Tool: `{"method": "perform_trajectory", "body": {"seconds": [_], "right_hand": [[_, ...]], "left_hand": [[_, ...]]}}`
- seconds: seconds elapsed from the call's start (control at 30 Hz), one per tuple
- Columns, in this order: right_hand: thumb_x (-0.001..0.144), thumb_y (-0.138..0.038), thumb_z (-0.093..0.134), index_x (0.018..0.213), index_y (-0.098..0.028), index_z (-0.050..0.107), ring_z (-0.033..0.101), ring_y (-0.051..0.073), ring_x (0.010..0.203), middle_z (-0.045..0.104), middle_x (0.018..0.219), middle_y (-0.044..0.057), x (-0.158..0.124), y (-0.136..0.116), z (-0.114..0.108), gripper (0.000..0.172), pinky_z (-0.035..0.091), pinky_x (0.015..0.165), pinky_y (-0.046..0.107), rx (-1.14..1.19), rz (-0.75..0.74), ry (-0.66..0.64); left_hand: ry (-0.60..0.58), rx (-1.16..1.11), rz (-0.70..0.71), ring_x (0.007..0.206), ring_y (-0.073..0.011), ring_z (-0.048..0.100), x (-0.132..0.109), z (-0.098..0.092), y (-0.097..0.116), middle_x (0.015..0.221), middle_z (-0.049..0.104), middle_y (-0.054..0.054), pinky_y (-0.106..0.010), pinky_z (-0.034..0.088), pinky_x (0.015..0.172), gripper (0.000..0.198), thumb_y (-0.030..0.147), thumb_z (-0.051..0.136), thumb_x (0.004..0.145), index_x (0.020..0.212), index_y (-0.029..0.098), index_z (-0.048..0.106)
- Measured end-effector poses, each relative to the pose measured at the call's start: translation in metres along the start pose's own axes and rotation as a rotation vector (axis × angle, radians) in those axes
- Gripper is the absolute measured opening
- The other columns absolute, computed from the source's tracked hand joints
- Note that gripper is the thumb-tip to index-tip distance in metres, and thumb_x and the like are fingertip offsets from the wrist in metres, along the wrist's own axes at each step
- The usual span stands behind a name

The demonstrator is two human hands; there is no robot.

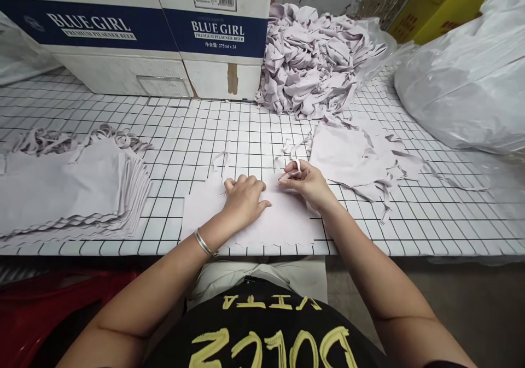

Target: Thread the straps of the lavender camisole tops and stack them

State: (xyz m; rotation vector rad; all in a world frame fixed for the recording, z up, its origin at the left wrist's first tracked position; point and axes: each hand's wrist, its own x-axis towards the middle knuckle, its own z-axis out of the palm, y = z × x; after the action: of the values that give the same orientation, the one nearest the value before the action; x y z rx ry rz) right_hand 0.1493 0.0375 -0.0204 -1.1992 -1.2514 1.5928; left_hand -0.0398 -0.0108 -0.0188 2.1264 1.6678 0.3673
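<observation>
A pale pink fabric piece (250, 226) with thin straps at its top lies flat near the table's front edge. My left hand (245, 198) presses on its upper left part, thumb stretched out and fingers slightly bent, gripping nothing. One strap (220, 162) forms a loop just beyond that hand. At the piece's upper right, my right hand (305, 185) pinches a narrow fabric strap (297, 165) between thumb and fingers. Close by on the right is a loose stack of similar pieces (348, 152) with straps trailing out.
A neat stack of pink pieces (74, 187) lies at left. Behind stand a Blue Girl beer carton (164, 34) and a large heap of crumpled pink fabric (307, 62). A bulging white plastic bag (467, 78) fills the right, near a yellow box (447, 7). The table (176, 130) has a checked cover.
</observation>
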Motion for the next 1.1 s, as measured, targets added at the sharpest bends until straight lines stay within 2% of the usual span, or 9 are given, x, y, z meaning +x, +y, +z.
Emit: {"method": "perform_trajectory", "body": {"seconds": [0.2,0.37,0.63,0.93,1.1], "right_hand": [[0.061,-0.025,0.080,0.084,-0.020,0.057,0.063,0.016,0.069,0.066,0.073,-0.001,-0.001,0.004,0.000,0.033,0.051,0.072,0.034,-0.172,-0.034,-0.085],[0.068,-0.025,0.073,0.084,-0.020,0.057,0.061,0.016,0.072,0.064,0.076,0.000,-0.006,0.004,0.000,0.023,0.049,0.071,0.032,-0.346,-0.090,-0.165],[0.075,-0.022,0.064,0.084,-0.022,0.058,0.058,0.015,0.070,0.065,0.078,-0.001,-0.014,-0.004,0.004,0.010,0.045,0.069,0.029,-0.655,-0.192,-0.221],[0.076,-0.018,0.062,0.082,-0.022,0.058,0.055,0.014,0.067,0.065,0.076,-0.002,-0.015,-0.001,0.008,0.009,0.042,0.064,0.027,-0.748,-0.227,-0.243],[0.076,-0.017,0.061,0.080,-0.022,0.057,0.054,0.013,0.066,0.063,0.074,-0.002,-0.014,0.001,0.007,0.007,0.041,0.063,0.026,-0.737,-0.284,-0.188]], "left_hand": [[-0.081,-0.060,0.005,0.101,-0.0239,0.050,0.001,0.002,0.001,0.095,0.065,-0.001,-0.043,0.024,0.084,0.012,0.031,0.067,0.082,0.082,0.020,0.061],[-0.046,-0.154,-0.015,0.098,-0.0224,0.051,0.002,0.004,0.002,0.090,0.069,0.001,-0.042,0.022,0.086,0.014,0.036,0.065,0.084,0.079,0.023,0.065],[0.009,-0.184,0.017,0.094,-0.0213,0.053,0.001,0.009,0.001,0.085,0.070,0.001,-0.042,0.022,0.086,0.017,0.031,0.066,0.082,0.070,0.020,0.061],[-0.009,-0.174,0.055,0.091,-0.0217,0.053,0.002,0.012,0.000,0.083,0.069,-0.001,-0.042,0.023,0.084,0.019,0.028,0.062,0.084,0.069,0.019,0.059],[-0.024,-0.170,0.043,0.092,-0.0216,0.052,0.002,0.011,0.000,0.083,0.068,-0.001,-0.042,0.023,0.084,0.019,0.030,0.062,0.085,0.070,0.018,0.059]]}}
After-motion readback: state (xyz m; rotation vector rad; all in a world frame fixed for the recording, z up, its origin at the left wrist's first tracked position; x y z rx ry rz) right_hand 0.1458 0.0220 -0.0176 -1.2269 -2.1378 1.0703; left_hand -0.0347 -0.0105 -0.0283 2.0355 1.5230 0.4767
